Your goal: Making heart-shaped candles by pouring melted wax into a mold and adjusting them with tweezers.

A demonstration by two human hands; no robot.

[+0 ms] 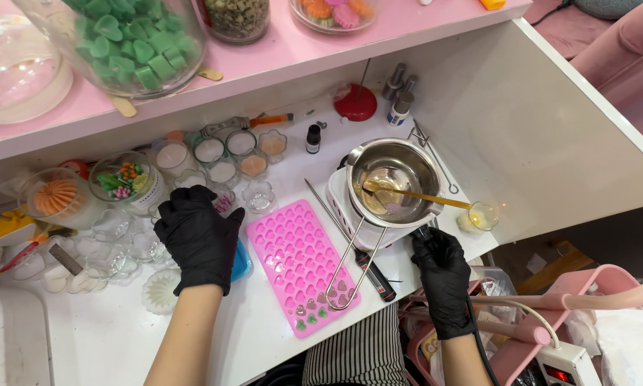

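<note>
A steel melting pot (395, 179) is being kept on the white warmer (350, 207), with a gold stirrer (414, 195) resting inside. The right hand (443, 268) is being closed around a dark grip at the pot's near edge; the left hand (196, 236) is being rested, fingers spread and holding nothing, beside the pink heart mould (301, 263). Melted liquid is likely being risked: a jerk could tip it onto the mould
</note>
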